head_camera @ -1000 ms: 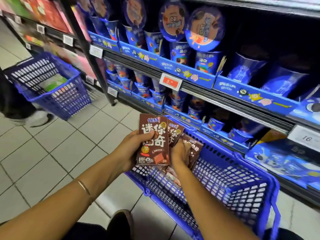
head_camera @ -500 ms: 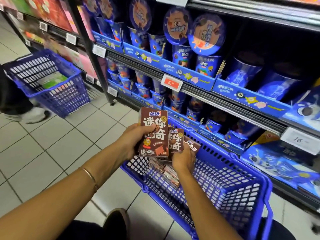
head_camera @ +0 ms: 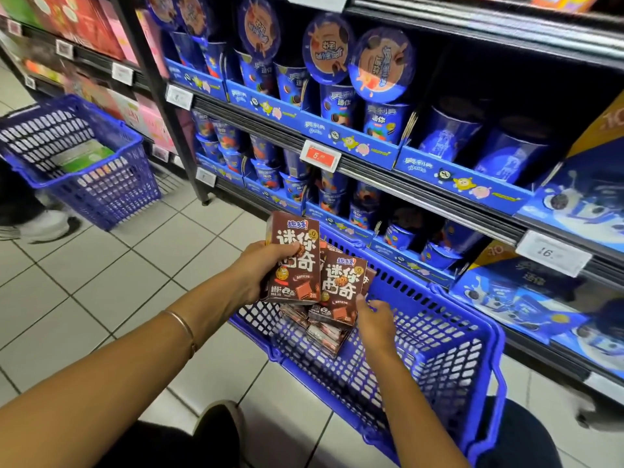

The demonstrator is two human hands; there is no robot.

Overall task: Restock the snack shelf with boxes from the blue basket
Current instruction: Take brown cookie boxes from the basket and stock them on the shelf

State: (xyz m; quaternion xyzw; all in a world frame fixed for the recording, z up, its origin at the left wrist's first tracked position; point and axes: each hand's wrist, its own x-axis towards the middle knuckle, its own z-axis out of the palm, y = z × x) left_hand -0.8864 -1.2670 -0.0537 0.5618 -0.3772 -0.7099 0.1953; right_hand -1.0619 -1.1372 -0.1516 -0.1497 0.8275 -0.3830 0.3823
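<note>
Snack boxes (head_camera: 323, 332): brown cookie cartons with big white lettering. A small pile of them lay in the near-left corner of the blue basket (head_camera: 439, 349), and two more were up in the hands.
Left hand (head_camera: 260, 271): wrapped round one box (head_camera: 297, 265) with the thumb across the front, holding it upright just above the basket's left end.
Right hand (head_camera: 378, 320): gripped a second box (head_camera: 341, 292) by its lower right edge, thumb on the front. The fingers were mostly hidden behind it, so I couldn't say much about them. Maybe another brown box edge peeked out behind, but I couldn't tell for sure.
Held boxes: side by side and overlapping a bit, with the left one higher and in front.
Basket spot: it sat on the tiled floor (head_camera: 101, 282), right up against the bottom of the snack shelf (head_camera: 422, 185).
Shelf stock: rows of blue cookie cups (head_camera: 385, 123) in blue trays, with a red price tag (head_camera: 320, 156) clipped on the rail.
Other stuff: a second basket (head_camera: 84, 184) off to the left had something green inside. Somebody's white shoe (head_camera: 47, 224) was next to it. A thin bracelet (head_camera: 184, 327) sat on the left wrist.
</note>
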